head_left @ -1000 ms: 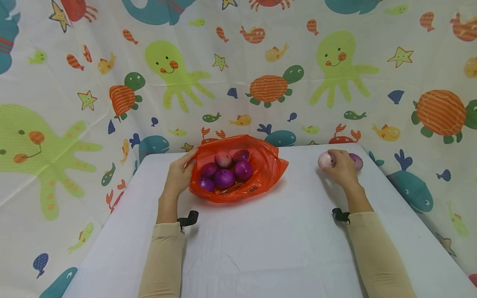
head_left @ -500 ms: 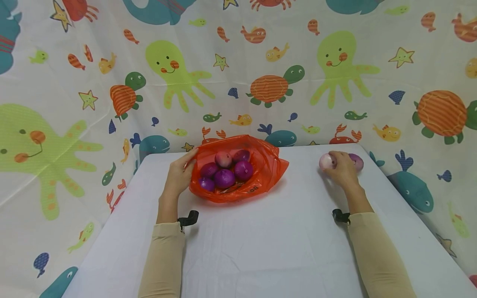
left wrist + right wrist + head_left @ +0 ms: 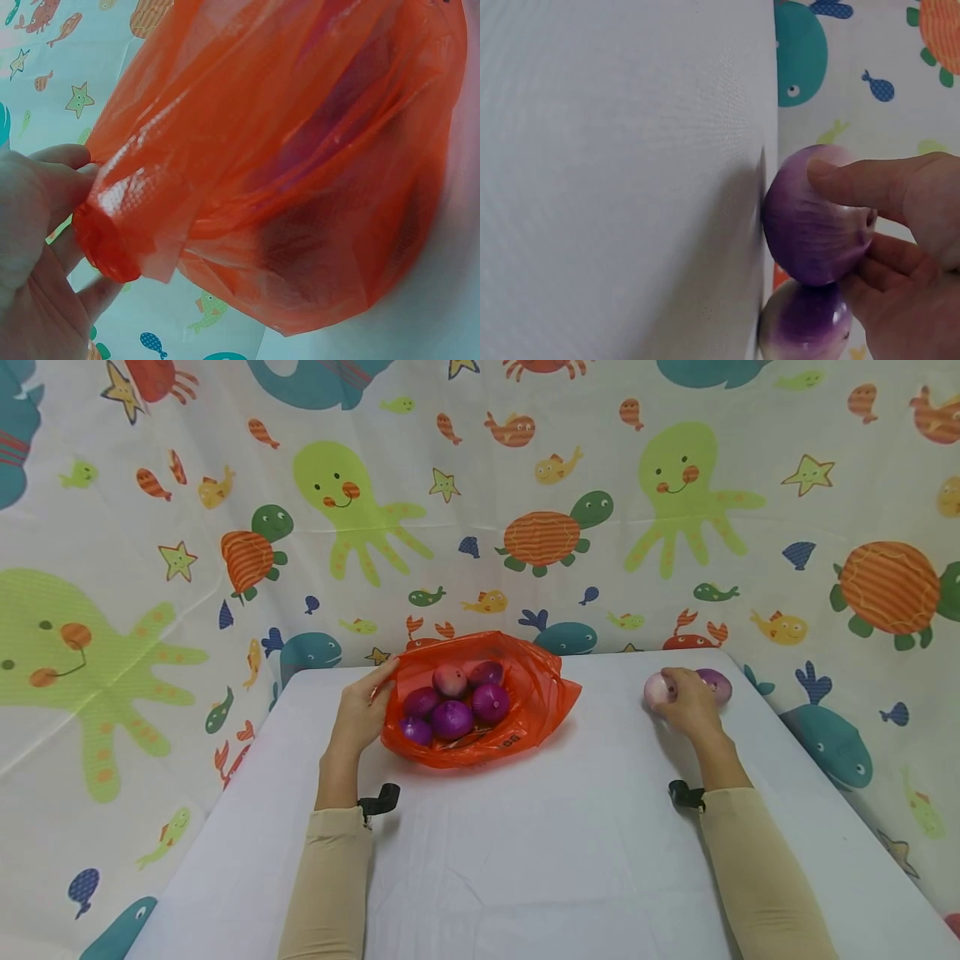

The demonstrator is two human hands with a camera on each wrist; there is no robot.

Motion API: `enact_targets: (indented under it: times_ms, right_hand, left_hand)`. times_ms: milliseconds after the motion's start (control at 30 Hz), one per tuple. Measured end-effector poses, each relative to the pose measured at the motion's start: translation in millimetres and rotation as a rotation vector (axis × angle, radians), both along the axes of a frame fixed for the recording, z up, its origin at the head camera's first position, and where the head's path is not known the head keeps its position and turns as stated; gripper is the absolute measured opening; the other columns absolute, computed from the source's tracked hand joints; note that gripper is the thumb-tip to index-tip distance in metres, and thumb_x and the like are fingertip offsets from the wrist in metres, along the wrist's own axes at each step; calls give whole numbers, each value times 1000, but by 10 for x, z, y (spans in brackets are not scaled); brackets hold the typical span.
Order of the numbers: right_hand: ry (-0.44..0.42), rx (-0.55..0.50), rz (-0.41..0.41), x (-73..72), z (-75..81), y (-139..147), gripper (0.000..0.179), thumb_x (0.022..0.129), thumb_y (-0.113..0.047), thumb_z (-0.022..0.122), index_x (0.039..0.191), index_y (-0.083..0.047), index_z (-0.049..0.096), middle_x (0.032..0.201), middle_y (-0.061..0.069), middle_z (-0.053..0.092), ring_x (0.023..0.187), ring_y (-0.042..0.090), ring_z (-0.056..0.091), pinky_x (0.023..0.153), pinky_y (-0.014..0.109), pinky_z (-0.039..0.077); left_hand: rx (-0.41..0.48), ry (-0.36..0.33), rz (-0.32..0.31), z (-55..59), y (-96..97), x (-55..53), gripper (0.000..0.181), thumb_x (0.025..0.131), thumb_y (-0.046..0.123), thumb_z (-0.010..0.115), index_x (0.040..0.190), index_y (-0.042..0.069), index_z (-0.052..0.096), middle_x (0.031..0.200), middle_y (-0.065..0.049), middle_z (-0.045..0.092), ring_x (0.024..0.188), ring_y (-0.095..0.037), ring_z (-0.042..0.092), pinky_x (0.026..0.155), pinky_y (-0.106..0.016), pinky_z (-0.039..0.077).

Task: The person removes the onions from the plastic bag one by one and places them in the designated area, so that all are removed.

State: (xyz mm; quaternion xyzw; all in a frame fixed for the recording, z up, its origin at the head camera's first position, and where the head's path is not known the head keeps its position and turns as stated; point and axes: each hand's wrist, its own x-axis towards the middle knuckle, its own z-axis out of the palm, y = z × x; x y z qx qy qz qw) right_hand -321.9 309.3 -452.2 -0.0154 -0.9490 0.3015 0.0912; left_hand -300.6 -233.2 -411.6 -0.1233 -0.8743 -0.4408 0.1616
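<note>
An orange-red plastic bag point(image 3: 551, 693) lies with its mouth spread at the table's far side, with several purple onions point(image 3: 452, 720) inside. My left hand point(image 3: 360, 710) grips the left edge of its mouth; in the left wrist view, the fingers point(image 3: 67, 176) hold bunched plastic point(image 3: 112, 240). Over at the far right, my right hand point(image 3: 690, 702) holds a pale purple onion point(image 3: 658, 690) between thumb and fingers. The right wrist view shows the thumb on this onion point(image 3: 810, 225) close to the tabletop. A second onion point(image 3: 806, 322) sits right beside it.
A white cloth covers the table point(image 3: 525, 843), whose far edge meets a curtain point(image 3: 480, 468) printed with sea animals. Black wrist-camera mounts point(image 3: 380, 799) stick out inward from both wrists.
My right hand has come down slightly with the onion, and more of the second onion shows beside it. The left hand and the bag have stayed in place.
</note>
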Motion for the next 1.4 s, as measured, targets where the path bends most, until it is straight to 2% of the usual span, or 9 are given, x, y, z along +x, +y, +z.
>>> enact_targets:
  times_ms: [433,900,1133,1400]
  right_hand:
    - [-4,24,23,5,-14,3,67,93,-13,75,149,8,44,153,34,43,146,54,35,120,70,29]
    - [3,21,34,-11,-20,23,68,93,-11,74,149,13,41,153,37,42,146,55,34,121,69,28]
    - [1,18,14,0,0,0,66,95,-8,72,149,14,41,152,38,42,146,55,35,121,68,29]
    - [-46,-5,-41,-6,26,-3,68,98,-10,69,154,10,36,159,36,34,150,54,29,122,68,25]
  left_hand:
    - [-11,4,3,15,-1,13,48,109,12,53,155,26,51,160,-3,50,152,-30,43,117,-53,44]
    - [-10,14,-6,15,-7,7,49,108,12,54,155,26,51,160,-3,50,151,-31,44,117,-53,44]
    - [-13,7,-1,15,-3,11,48,109,12,53,156,24,50,160,-3,50,151,-32,44,116,-54,45]
    - [-20,6,7,15,-1,11,49,109,13,54,155,28,51,160,-2,51,151,-30,44,116,-53,45]
